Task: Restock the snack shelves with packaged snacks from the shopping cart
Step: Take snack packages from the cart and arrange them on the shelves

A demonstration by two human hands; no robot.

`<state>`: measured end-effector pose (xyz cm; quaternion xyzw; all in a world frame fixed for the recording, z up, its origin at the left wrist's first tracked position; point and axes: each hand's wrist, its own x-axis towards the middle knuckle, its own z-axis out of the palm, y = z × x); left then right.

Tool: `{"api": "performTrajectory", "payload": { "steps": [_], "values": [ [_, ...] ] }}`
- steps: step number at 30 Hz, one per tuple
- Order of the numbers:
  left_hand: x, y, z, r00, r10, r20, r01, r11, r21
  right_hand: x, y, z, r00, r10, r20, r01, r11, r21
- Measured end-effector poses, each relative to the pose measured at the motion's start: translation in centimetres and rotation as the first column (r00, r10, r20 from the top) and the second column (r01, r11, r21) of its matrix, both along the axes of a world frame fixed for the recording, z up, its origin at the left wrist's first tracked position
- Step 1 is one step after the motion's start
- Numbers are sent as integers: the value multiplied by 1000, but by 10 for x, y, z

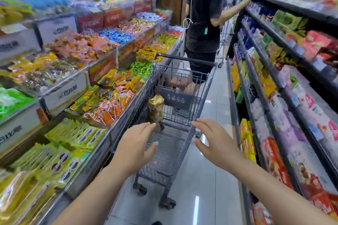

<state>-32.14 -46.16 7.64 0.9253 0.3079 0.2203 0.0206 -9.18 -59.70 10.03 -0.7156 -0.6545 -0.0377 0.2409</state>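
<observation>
On the left, tiered bins [76, 71] step down toward the aisle, so each row of loose wrapped snacks faces a reaching arm; flat yellow-green packs [73, 133] lie fanned on the lowest tier, labels up for easy reading. The left hand [136, 144] hovers over the near end of the cart [173, 133], fingers spread and relaxed, gripping nothing; it looks poised to reach into the basket. Inside, one pack [155, 108] with a gold top stands upright against the left wall at the far end, just before the child-seat flap, apparently the only stock left there, so the restocking seems nearly done. The cart is parked close along the bins, which keeps its load within reach of them and leaves floor free on the other side. The right hand [217, 142] mirrors the left above the cart's right rim, fingers likewise spread and holding nothing. Beyond the cart another person [203, 23] stands reaching to the right-hand shelves [285, 71], where boxed goods stand in rows facing the aisle.
</observation>
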Motion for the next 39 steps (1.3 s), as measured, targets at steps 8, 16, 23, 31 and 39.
{"api": "performTrajectory", "payload": {
  "steps": [8,16,23,31,39],
  "values": [
    [40,132,-10,999,28,-18,-29,998,-56,45,125,-14,1000,-30,1,30,988,-149],
    [70,235,-26,996,44,-74,-53,992,-117,91,224,-35,998,-56,-32,45,963,-265],
    [120,314,-61,982,115,-152,-147,965,-218,148,320,-73,999,7,-48,-24,932,-362],
    [203,395,-122,941,211,-264,-307,859,-410,225,457,-137,982,175,-75,-188,829,-526],
    [265,459,-197,872,328,-364,-486,672,-559,273,570,-222,962,211,-173,-273,709,-650]
  ]
}}
